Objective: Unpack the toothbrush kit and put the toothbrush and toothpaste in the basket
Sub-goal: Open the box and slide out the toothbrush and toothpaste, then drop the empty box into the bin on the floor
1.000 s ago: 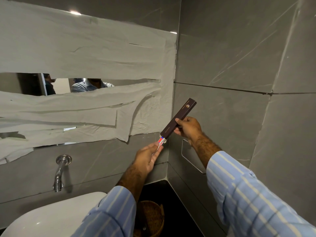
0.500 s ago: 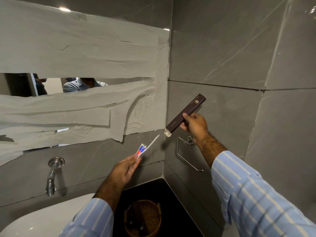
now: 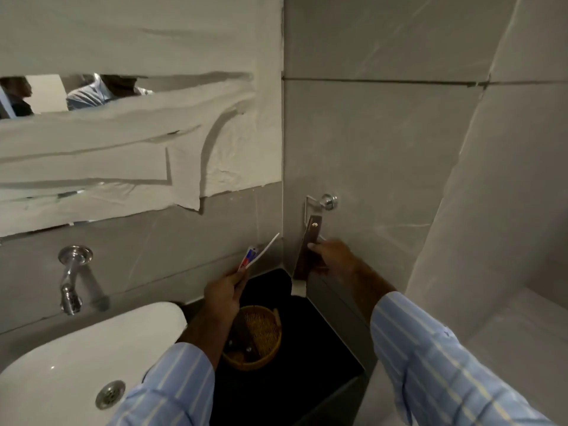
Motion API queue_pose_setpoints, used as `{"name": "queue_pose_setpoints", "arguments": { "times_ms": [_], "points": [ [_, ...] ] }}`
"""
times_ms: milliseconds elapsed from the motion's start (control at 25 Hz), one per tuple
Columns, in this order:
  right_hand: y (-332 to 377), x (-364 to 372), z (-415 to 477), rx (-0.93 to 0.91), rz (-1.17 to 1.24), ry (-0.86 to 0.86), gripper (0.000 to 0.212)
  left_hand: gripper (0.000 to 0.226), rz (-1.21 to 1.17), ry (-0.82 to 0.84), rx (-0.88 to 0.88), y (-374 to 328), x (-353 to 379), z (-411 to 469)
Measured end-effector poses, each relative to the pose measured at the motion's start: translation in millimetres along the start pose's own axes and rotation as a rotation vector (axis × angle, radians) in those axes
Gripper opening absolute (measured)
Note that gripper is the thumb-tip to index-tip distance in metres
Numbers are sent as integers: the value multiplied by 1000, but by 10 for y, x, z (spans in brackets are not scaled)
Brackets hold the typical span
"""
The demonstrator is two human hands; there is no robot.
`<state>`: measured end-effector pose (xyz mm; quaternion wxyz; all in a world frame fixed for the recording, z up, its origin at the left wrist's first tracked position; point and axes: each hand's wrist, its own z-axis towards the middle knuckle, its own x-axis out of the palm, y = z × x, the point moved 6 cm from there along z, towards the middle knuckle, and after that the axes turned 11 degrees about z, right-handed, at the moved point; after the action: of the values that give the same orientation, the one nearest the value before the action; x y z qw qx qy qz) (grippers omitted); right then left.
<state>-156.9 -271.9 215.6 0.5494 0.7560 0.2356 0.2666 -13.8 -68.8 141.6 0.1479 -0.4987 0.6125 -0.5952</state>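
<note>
White sink (image 3: 76, 358) lower left, wicker basket (image 3: 261, 336) on the dark counter (image 3: 307, 348) beside it, directly under the left hand (image 3: 226, 292). Right hand (image 3: 333, 256) is clamped on the dark kit box (image 3: 309, 241), upright near the corner wall, pale end hanging out below the grip. Left hand pinches toothbrush (image 3: 266, 249) and toothpaste (image 3: 248, 256) together; both stick up past the fingertips, above the basket.

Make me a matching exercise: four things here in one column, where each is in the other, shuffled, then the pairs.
1. box
2. toothpaste
3. basket
4. tap

A. on the dark counter
B. in the left hand
C. on the wall above the sink
D. in the right hand

Pairs: 1-D, 2-B, 3-A, 4-C
</note>
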Motion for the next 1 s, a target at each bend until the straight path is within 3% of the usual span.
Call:
{"name": "queue_pose_setpoints", "arguments": {
  "times_ms": [160,280,360,480,640,760,1000],
  "points": [
    [-852,-228,-14,239,-18,0,20,19,11,-187,-65,496,-50,-3],
    [-1428,-474,-76,398,-34,-3,12,23,116,-274,-165,965,-42,-120],
    [-1722,-641,-175,447,-42,7,11,29,187,-241,-173,1260,-95,-187],
    [-2089,-928,-385,514,-63,-5,22,25,424,-58,-291,1829,-208,-272],
    [-2536,-1411,-692,659,-170,-19,20,29,667,-216,-453,2420,-328,-396],
    [-2902,-1891,-873,702,-297,-64,24,29,871,-190,-564,2683,-235,-509],
    [-3644,-2640,-1213,941,-295,-244,17,29,954,-81,-460,2976,-59,-684]
  ]
}}
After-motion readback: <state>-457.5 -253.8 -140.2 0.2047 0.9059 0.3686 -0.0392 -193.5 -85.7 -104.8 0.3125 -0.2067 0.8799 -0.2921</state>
